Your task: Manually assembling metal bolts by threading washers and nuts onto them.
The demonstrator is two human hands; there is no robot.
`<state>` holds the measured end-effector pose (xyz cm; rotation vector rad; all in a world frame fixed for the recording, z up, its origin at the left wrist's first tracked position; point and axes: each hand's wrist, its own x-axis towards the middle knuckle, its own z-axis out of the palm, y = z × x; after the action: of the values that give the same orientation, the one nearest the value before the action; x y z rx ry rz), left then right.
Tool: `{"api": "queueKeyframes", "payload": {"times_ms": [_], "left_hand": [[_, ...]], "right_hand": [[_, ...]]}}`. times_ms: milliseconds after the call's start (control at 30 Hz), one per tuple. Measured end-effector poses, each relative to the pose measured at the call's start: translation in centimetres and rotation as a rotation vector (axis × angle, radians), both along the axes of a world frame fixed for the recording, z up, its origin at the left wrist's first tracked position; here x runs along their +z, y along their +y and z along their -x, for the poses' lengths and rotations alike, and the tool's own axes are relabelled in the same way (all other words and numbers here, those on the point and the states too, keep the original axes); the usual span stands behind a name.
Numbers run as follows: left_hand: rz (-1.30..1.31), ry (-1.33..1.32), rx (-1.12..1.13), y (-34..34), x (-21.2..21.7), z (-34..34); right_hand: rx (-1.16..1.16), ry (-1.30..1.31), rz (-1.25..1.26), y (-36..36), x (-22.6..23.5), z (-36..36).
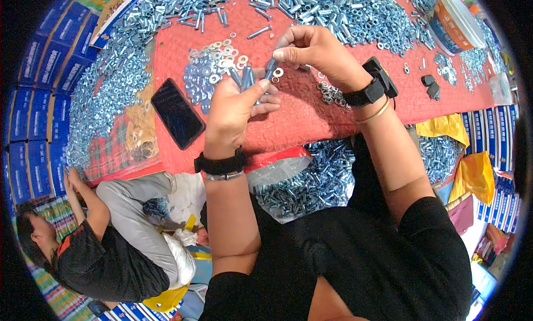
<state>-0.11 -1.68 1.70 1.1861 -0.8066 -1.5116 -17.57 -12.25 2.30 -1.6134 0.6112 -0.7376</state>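
My left hand (233, 110) is closed round several silver metal bolts (246, 77), their ends sticking up past the thumb and fingers. With thumb and fingertips my right hand (316, 50) pinches the upper end of another bolt (270, 69), held upright just above the left thumb. Two small washers (278, 72) show right beside that bolt; I cannot tell whether they touch it. Left of the hands, flat washers (226, 56) lie loose on the red cloth (311, 127), mixed with bluish ones (199, 79). Below my right wrist is a small pile of spring washers (331, 93).
A black phone (177, 113) lies left of my left hand. Heaps of bolts and nuts (355, 16) line the far side; more hardware (114, 93) covers the left. A white bucket (454, 24) stands far right. At lower left another person (105, 254) sits by blue boxes (39, 115).
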Motion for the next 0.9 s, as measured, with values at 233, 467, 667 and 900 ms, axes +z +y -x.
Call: {"api": "queueKeyframes", "payload": {"times_ms": [233,467,667,900], "left_hand": [[-0.011,0.012,-0.044,-0.1,-0.1,0.0],[0.017,0.010,-0.092,-0.2,0.2,0.1],[-0.021,0.027,-0.109,-0.2,-0.6,0.3],[-0.052,0.013,-0.059,-0.2,-0.3,0.0]], "right_hand": [[-0.080,0.105,0.043,-0.1,-0.3,-0.2],[-0.059,0.084,0.177,0.4,-1.7,-1.0],[-0.002,0.203,0.405,0.5,-1.7,-1.1],[-0.253,0.669,0.596,-1.2,-2.8,1.7]]}}
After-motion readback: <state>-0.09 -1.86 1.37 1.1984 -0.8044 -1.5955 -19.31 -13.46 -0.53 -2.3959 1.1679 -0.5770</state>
